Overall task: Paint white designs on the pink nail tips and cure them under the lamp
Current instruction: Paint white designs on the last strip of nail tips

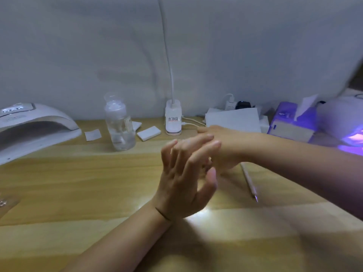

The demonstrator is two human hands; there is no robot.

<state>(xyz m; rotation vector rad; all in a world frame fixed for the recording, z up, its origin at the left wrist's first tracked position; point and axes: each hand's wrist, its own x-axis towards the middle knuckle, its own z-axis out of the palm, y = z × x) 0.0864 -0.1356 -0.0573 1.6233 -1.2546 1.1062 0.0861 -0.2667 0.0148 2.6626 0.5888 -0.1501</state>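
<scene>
A: Wooden table (pixel 82 185), pale wall (pixel 78 46) behind. Both hands meet above mid-table. Left hand (pixel 184 181) is raised with fingers spread and nearly straight, holding nothing. Right hand (pixel 220 146) comes in from the right and lies across the left fingertips; its fingers are blurred and partly hidden, so I cannot tell whether they hold anything.

B: Nail tips?

A: Cannot find them. No pink tip is discernible; the frame is soft. A slim brush (pixel 249 181) lies on the table just right of the hands, its upper end hidden under the right wrist.

B: Lamps?

A: Two. One white lamp (pixel 33 126) at far left, dark inside. A second lamp (pixel 347 122) at far right, glowing violet at its mouth; the right forearm crosses in front of it.

B: Other items along the back?

A: Clear bottle (pixel 119 126) left of centre, with a small white square (pixel 92 134) to its left and a white block (pixel 148 133) to its right. Desk-light base (pixel 173 118) with its stem rising up the wall. White box (pixel 233 118) behind the right hand, charger (pixel 229 104) behind that. Tissue box (pixel 292 122) beside the lit lamp.
</scene>
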